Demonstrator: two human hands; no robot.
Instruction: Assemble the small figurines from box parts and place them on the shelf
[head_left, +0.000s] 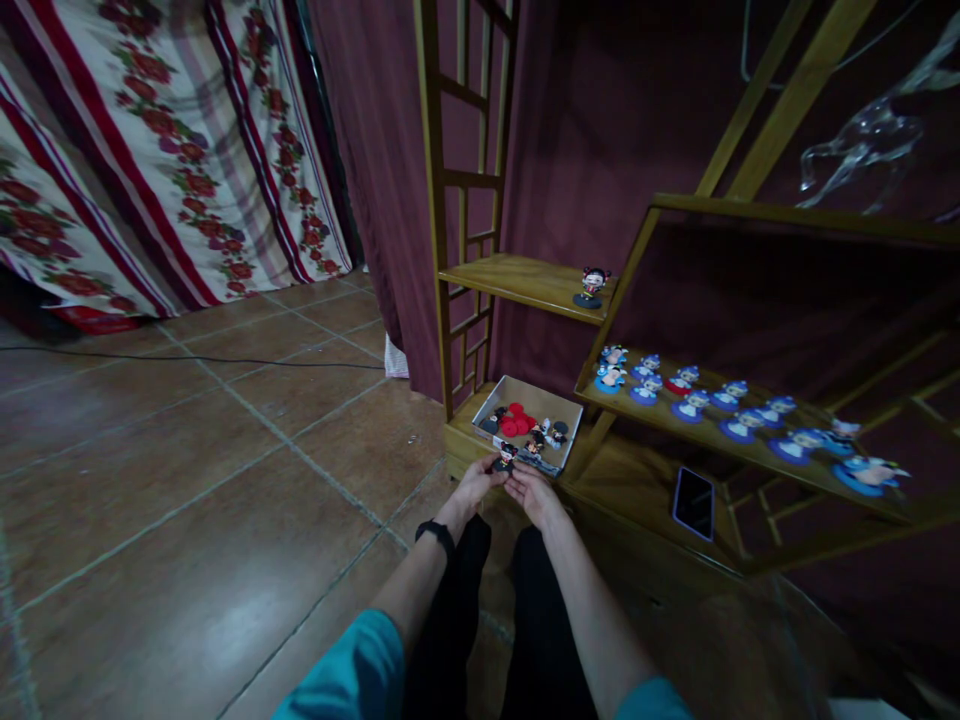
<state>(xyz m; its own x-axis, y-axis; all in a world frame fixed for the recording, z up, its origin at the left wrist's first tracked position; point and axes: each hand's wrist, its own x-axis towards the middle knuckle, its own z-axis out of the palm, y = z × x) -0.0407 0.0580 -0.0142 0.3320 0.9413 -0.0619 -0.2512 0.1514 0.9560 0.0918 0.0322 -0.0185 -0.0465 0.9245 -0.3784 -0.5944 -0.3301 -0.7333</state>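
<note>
dark figurine: a small dark-clothed toy figurine with a black head (pixel 505 458) sits between the two hands, at the near edge of the box on the lowest wooden ledge.
left hand: the left hand (pixel 474 487), with a black band at the wrist, has its fingers curled round the figurine from the left; it looks pinched on it, though the fingertips are too small to be sure.
right hand: the right hand (pixel 534 492) lies just beside, fingers partly bent toward the same figurine; whether it grips or only steadies it i cannot tell.
box: a shallow grey cardboard box (pixel 572 415) just beyond the hands holds a heap of round red bases (pixel 517 422) and a few more dark little figures (pixel 546 435).
filled shelf: the sloping wooden shelf (pixel 667 420) to the right carries two rows of small figures on blue round bases (pixel 731 400), with one on a red base among them.
upper shelf: a single dark-haired figure on a dark base (pixel 592 286) stands alone on the higher wooden shelf (pixel 517 282).
progress: judging by this, many figures already stand on bases on the shelf, while the red bases and loose figures in the box are not yet dealt with.
nearby: a black phone (pixel 694 502) lies flat on the lower board; brown floor tiles (pixel 187 480) spread to the left.
</note>
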